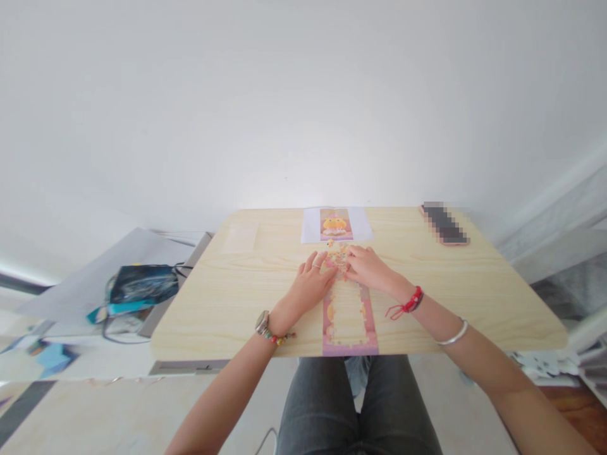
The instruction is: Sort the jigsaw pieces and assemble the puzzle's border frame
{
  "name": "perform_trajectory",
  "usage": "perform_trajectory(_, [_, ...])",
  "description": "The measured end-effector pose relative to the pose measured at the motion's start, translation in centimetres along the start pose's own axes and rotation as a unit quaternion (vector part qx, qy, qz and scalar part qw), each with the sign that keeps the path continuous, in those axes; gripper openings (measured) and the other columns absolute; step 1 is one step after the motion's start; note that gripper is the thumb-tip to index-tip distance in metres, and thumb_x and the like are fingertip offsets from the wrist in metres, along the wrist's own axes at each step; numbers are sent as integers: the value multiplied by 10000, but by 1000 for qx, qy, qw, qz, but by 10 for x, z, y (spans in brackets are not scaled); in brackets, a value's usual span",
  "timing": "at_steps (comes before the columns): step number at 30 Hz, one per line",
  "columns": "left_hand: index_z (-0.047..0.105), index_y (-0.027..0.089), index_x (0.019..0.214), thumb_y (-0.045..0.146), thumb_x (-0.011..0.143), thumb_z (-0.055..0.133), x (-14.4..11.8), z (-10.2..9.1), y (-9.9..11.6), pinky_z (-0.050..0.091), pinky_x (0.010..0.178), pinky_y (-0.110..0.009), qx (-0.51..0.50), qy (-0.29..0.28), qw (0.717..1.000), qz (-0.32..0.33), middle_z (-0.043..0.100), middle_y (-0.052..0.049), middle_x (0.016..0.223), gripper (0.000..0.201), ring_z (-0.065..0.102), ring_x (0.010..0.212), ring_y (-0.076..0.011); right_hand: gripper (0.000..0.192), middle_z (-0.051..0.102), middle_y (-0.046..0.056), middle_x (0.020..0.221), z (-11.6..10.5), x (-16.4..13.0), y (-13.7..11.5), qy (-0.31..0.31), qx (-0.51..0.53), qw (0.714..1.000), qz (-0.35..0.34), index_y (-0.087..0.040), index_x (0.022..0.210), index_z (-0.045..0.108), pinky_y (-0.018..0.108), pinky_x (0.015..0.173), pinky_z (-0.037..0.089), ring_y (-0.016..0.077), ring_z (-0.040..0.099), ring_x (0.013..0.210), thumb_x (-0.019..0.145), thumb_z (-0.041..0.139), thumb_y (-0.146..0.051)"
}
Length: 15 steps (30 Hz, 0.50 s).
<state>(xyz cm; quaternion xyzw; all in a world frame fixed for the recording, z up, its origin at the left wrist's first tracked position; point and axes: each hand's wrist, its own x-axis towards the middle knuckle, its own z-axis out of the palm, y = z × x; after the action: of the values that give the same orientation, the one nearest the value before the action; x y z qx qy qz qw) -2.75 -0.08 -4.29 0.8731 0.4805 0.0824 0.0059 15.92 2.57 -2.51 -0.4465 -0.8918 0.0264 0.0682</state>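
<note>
A pink puzzle frame (349, 322) lies on the light wooden table (237, 297), reaching its near edge. Small loose puzzle pieces (337, 253) sit in a cluster at the frame's far end. My left hand (310, 287) rests flat beside them with fingers spread, fingertips touching the cluster. My right hand (367, 268) lies over the frame's far end, fingers curled on the pieces; whether it grips one I cannot tell. A white sheet with a yellow cartoon picture (336, 225) lies just beyond the pieces.
A phone (444, 224) lies at the table's far right corner. A pale translucent sheet (239, 239) rests at the far left. A lower surface to the left holds a dark teal bag (142, 284). My legs in dark trousers (355, 411) are under the table.
</note>
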Motion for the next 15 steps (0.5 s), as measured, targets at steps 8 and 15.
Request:
perform_trajectory(8, [577,263,1111,163,845,489,6,-6,-1,407,944,-499,-11,31,999,-5,419,-106,1334,298,302,1286,-317,158,563,117,936,-9,1,11,56,-41,996,48,-137,748,617,336,746,349,214,498,888,831,488,-176])
perform_trajectory(15, [672,163,791,120,813,512,29,-3,-1,402,969,-466,-29,51,998,6,452,-122,1300,166,338,1254,-293,136,554,69,888,5,2,6,35,41,998,15,-162,735,661,315,757,373,176,504,836,805,544,-169])
